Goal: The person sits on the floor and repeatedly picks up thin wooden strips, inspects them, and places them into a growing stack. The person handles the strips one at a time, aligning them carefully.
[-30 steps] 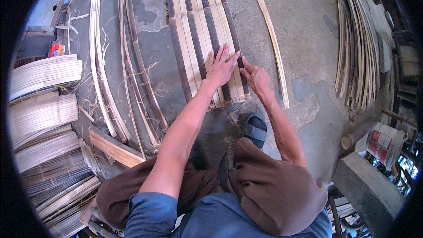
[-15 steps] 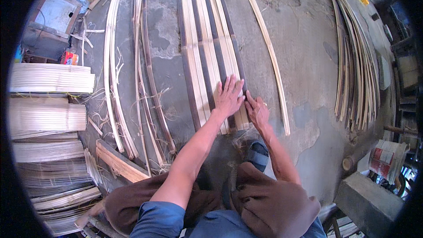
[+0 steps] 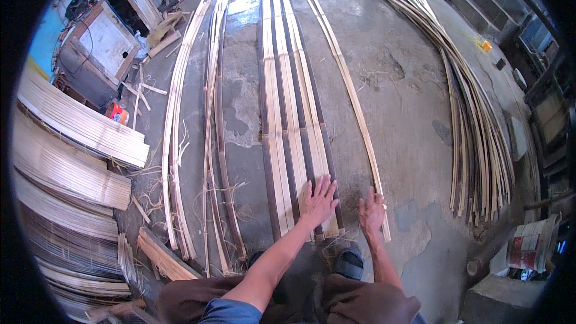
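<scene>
Long bamboo strips, pale and dark in turn, lie side by side as a flat panel [image 3: 277, 162] on the floor in front of me. My left hand [image 3: 320, 204] rests palm down on the panel's near end, fingers spread. To its right, my right hand [image 3: 372, 215] is off the panel, beside the near end of a separate narrow pair of pale strips [image 3: 346, 84]. Its fingers are slightly bent and apart, with nothing seen in them. Whether they touch the pale strips I cannot tell.
Loose strips with frayed fibres [image 3: 179, 144] lie left of the panel. Stacked bundles of slats [image 3: 72, 168] fill the left side. A large sheaf of strips [image 3: 474, 138] lies to the right. A bucket [image 3: 531, 243] stands by a concrete block [image 3: 504, 300] at lower right.
My right hand has left the panel's right edge and moved right to the pale strips. My left hand stays flat on the panel. The view has tilted up, showing the strips' far ends.
</scene>
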`<state>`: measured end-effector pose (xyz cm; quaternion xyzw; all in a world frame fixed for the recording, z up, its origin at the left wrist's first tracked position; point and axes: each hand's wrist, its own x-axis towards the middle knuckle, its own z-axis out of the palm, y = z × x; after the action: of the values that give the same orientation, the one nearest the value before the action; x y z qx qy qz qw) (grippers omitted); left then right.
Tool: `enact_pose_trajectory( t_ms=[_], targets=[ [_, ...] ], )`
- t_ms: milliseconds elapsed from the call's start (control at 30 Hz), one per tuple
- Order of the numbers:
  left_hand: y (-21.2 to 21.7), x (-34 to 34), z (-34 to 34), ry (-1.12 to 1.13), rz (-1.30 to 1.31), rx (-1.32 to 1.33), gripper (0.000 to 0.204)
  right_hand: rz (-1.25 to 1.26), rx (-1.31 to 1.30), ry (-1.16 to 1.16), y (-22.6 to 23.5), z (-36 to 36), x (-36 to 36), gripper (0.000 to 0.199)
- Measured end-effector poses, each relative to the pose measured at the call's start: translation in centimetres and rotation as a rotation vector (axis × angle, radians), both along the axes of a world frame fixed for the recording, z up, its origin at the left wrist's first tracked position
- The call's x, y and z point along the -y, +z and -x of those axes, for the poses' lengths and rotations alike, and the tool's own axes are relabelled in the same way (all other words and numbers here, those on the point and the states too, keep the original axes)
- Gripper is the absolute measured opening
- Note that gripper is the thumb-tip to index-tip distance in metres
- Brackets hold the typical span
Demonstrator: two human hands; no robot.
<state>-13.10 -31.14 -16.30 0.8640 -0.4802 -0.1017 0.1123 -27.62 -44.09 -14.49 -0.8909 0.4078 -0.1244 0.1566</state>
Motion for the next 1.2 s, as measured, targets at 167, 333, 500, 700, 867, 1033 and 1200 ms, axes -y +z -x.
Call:
enact_pose_trajectory(
  t_ms=[167, 333, 500, 700, 867, 1033, 1200],
  targets=[
    [-0.2, 0.9, 0.6, -0.027, -0.012, -0.005, 0.074, -0.021, -0.032, -0.159, -1.2, 3.9, 3.3, 0.048],
    [-0.8, -0.1, 0.4, -0.010, -0.004, 0.032, 0.077, -0.116, -0.051, -0.115, 0.2, 4.1, 3.7, 0.048],
    [-0.8, -0.1, 0.5, 0.000, 0.127, -0.048, 0.076, -0.372, 0.201, -0.131, -0.8, 5.3, 4.7, 0.048],
    [-0.3, 0.2, 0.6, -0.018, 0.104, 0.018, 0.075, -0.492, 0.272, -0.110, -3.0, 5.8, 5.3, 0.048],
    [-0.6, 0.3, 0.7, -0.010, 0.086, 0.039, 0.075, -0.678, 0.395, -0.095, -3.3, 6.2, 6.0, 0.040],
    [-0.7, 0.4, 0.5, -0.020, 0.056, 0.035, 0.076, -0.118, 0.175, -0.094, -1.3, 6.5, 6.4, 0.022],
    [-0.7, 0.3, 0.5, -0.024, 0.062, 0.007, 0.076, -0.088, 0.315, -0.117, 2.2, 4.8, 3.9, 0.018]
  ],
)
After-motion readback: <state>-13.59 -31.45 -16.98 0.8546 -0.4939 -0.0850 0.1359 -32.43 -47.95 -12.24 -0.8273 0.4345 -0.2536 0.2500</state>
